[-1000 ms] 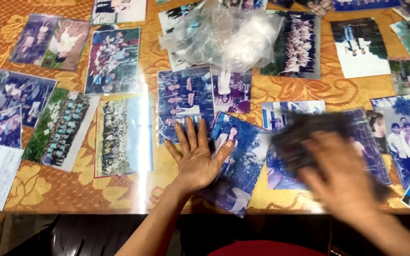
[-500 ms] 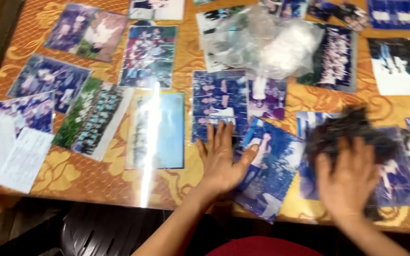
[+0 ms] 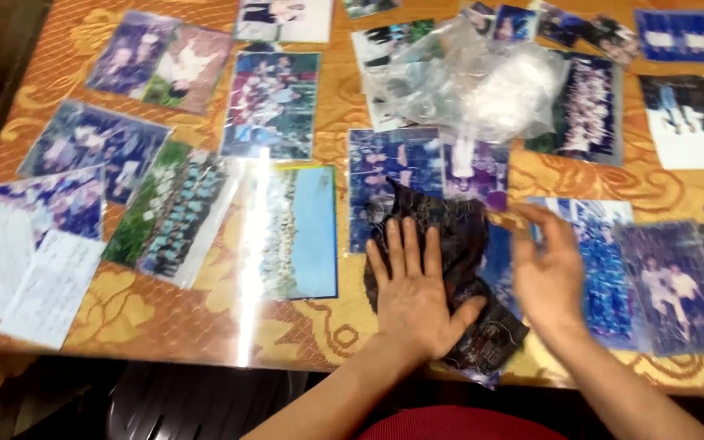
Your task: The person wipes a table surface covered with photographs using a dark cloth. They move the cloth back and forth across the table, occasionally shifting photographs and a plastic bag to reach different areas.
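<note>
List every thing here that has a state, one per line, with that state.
Dark crumpled cloth: spread flat over a photo, under the left hand.
Left hand: open, palm down on the cloth.
Right hand: open, touching the cloth's edge.
Clear plastic bags: crumpled in a heap.
Laminated photos: lying face up.

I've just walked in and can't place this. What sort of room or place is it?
Probably a home, at a living or dining table with an orange patterned cover under a clear sheet. Laminated photos lie spread across it, beside a crumpled clear plastic bag.
</note>
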